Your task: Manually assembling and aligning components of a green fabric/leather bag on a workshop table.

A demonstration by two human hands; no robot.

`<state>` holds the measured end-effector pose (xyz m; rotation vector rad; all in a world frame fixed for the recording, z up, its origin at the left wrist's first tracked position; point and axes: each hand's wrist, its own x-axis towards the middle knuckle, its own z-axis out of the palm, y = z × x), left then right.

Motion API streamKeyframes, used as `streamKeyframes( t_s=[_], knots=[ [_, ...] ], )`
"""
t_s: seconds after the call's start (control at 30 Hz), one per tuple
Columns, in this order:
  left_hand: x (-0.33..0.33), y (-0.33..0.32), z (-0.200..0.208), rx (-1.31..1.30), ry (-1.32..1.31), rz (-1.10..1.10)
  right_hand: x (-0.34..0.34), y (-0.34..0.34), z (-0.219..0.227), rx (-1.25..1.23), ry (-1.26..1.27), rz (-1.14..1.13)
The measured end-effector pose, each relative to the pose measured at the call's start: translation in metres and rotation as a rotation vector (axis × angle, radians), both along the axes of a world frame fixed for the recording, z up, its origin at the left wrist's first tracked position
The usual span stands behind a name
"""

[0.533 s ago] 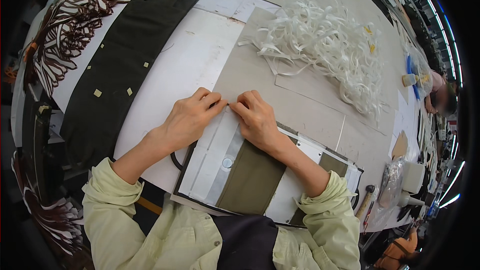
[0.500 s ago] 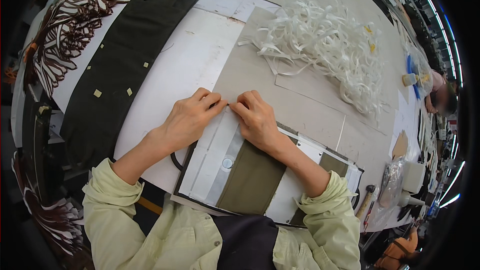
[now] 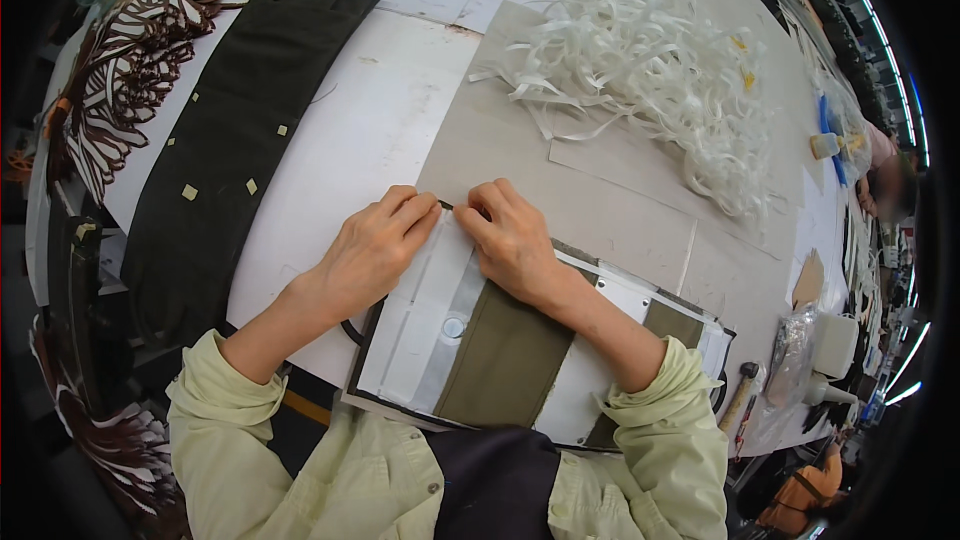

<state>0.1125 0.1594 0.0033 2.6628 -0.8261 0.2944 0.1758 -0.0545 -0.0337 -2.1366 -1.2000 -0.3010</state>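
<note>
In front of my body lies a bag panel [image 3: 505, 350] with dark edges, white backing strips and an olive fabric band. My left hand [image 3: 375, 245] is closed, thumb and fingers pinching the dark edge at the panel's far left corner. Close beside it, my right hand [image 3: 512, 248] is closed too, its curled fingers on the same far edge. The fingers hide most of that corner. A round metal snap [image 3: 454, 327] sits on the panel's pale left strip.
A long black bag piece [image 3: 225, 155] with small pale tabs and a handle lies to the left. Beyond it are bundled brown-and-white strips [image 3: 130, 70]. White ribbons [image 3: 650, 80] are heaped at the far right. A hammer [image 3: 740, 395] lies by the right edge; a person [image 3: 885, 175] is farther off.
The view has shifted slightly. Both hands stay at the panel's far left corner, with only a small movement of the fingers along the edge.
</note>
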Motion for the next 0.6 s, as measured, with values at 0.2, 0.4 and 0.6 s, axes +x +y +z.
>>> streamKeyframes(
  t_s=[0.2,0.4,0.6],
  knots=[
    [-0.002,-0.005,0.004,-0.048,0.078,0.089,0.000,0.000,-0.002,-0.002,-0.025,0.001],
    [-0.003,-0.008,0.001,0.052,0.116,0.085,-0.001,0.000,0.000,-0.008,-0.015,-0.005],
    [-0.006,-0.008,-0.003,0.067,0.049,0.069,0.000,-0.007,0.010,0.089,0.361,-0.102]
  ],
)
